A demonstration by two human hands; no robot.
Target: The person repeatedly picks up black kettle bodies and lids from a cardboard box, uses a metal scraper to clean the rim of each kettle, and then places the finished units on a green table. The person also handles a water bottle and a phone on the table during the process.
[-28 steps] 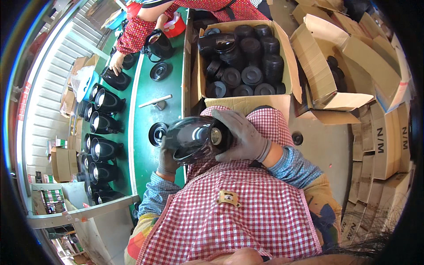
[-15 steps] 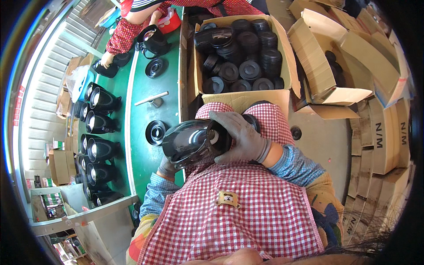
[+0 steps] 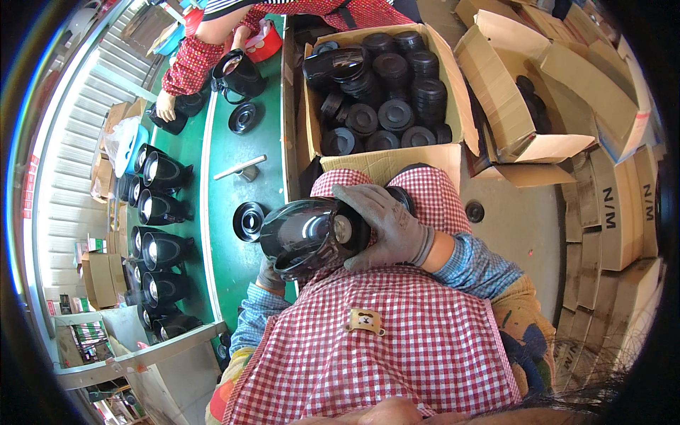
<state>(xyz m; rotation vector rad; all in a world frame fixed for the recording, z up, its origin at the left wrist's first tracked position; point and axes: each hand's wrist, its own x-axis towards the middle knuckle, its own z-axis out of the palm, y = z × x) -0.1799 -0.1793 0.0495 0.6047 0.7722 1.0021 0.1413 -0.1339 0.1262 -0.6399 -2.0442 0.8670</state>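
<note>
Green counter (image 3: 263, 170). I see black jug (image 3: 301, 230) at counter's right edge; right hand (image 3: 386, 227) half-curled, gripping jug's end; left hand (image 3: 269, 275) mostly hidden by jug, can't tell grip.

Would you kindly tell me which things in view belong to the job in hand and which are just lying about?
Likely the job:
glossy black jug, clasped by the right hand, left hand mostly hidden behind it;
round black parts in the open carton;
perhaps the T-shaped metal piece.

Seemingly lying about:
black disc on the floor;
stacked cartons.
</note>
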